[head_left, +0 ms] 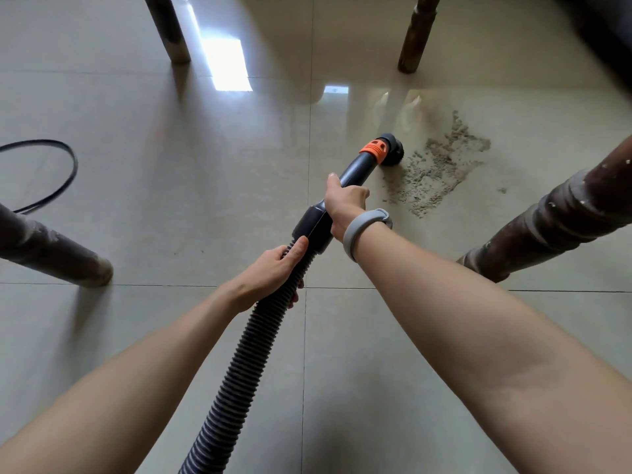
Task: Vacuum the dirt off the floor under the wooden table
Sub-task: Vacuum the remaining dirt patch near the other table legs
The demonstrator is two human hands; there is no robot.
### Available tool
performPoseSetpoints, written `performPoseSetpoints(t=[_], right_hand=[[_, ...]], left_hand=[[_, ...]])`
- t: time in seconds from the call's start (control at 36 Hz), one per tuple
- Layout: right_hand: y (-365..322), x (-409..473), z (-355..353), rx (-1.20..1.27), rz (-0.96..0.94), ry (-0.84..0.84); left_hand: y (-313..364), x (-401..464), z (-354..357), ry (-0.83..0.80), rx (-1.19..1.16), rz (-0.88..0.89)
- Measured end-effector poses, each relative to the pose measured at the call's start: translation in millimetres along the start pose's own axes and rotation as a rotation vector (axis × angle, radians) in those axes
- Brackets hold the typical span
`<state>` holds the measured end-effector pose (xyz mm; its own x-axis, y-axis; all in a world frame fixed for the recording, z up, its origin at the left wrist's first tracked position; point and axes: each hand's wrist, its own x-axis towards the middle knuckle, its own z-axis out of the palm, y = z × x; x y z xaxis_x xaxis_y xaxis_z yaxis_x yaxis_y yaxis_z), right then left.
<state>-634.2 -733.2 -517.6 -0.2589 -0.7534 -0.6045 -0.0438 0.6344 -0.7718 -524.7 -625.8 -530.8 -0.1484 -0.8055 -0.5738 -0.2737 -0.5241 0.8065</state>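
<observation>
Right hand, grey band on the wrist, wrapped around the dark grey rigid plastic vacuum tube, fingers clenched on it just above the wide cuff joining tube to hose. Left hand lower, toward 7 o'clock of the right, fingers and thumb curled around the dark ribbed flexible vacuum hose right below that cuff. Hose trailing down to 6 o'clock and out of the bottom edge.

Tube slanting up toward 1 o'clock from the hands, ending in a bright orange plastic collar and a round black nozzle head set down on the glossy beige tiled floor. Patch of grey-brown crumbly dirt spread on the tiles at 3 o'clock of the nozzle head, its near edge touching or just beside the head; a few stray crumbs farther out at 4 o'clock.

Four dark brown turned wooden table legs around the scene: one at 10 o'clock, one at 1 o'clock, one at 8 o'clock, one at 3 o'clock, the dirt lying between the last and the nozzle. Thin black cable loop on the floor at 9 o'clock. Bright window glare on the tiles at 11 o'clock.
</observation>
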Motion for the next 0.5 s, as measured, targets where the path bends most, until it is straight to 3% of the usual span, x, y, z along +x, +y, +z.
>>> performPoseSetpoints(t=[0.5], right_hand=[[0, 0, -23, 0.364, 0.086, -0.08]], left_hand=[[-2, -3, -1, -0.003, 0.015, -0.015]])
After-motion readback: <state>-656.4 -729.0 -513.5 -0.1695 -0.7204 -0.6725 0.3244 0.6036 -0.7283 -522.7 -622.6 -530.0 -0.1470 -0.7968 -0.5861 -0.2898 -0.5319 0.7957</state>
